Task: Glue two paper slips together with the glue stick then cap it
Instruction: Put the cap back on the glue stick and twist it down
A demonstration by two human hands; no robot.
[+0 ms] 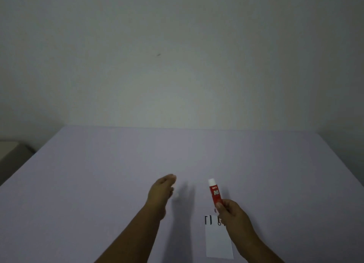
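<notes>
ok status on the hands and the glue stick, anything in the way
Right hand grip shut on glue stick, white end up. Left hand reaching beside small white object, likely the cap, blurred. Paper slip flat on table. Nothing in the way.

Pale table [98, 184] lying open across its far half and left side, left hand [161, 193] and right hand [232, 211] gripping the glue stick [215, 192] crowding the near centre, paper slip [218, 241] lying flat below
</notes>
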